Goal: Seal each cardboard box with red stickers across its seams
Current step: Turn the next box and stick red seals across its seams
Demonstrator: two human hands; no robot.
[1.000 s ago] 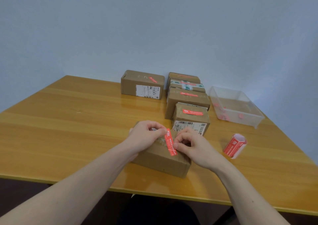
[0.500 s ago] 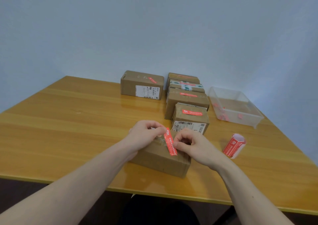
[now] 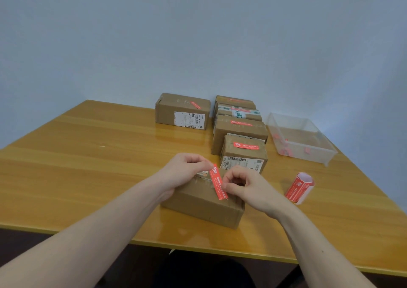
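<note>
Both sets of fingers are pinching the red sticker [image 3: 218,182]: the left hand [image 3: 187,172] nips its far end between thumb and forefinger, and the right hand [image 3: 244,186] nips its near end, the other fingers curled in. Compared with a second ago the strip has barely moved; it keeps the same slant over the top of the near box [image 3: 204,202], whose seam runs under it. The hands have only settled a little, so the strip seems lined up but not yet smoothed down. I judge pressing it flat is what remains here. Behind stand boxes already stickered [image 3: 244,153], with the sticker roll [image 3: 300,187] and a clear tray [image 3: 308,153] to the right on the table [image 3: 88,155].
</note>
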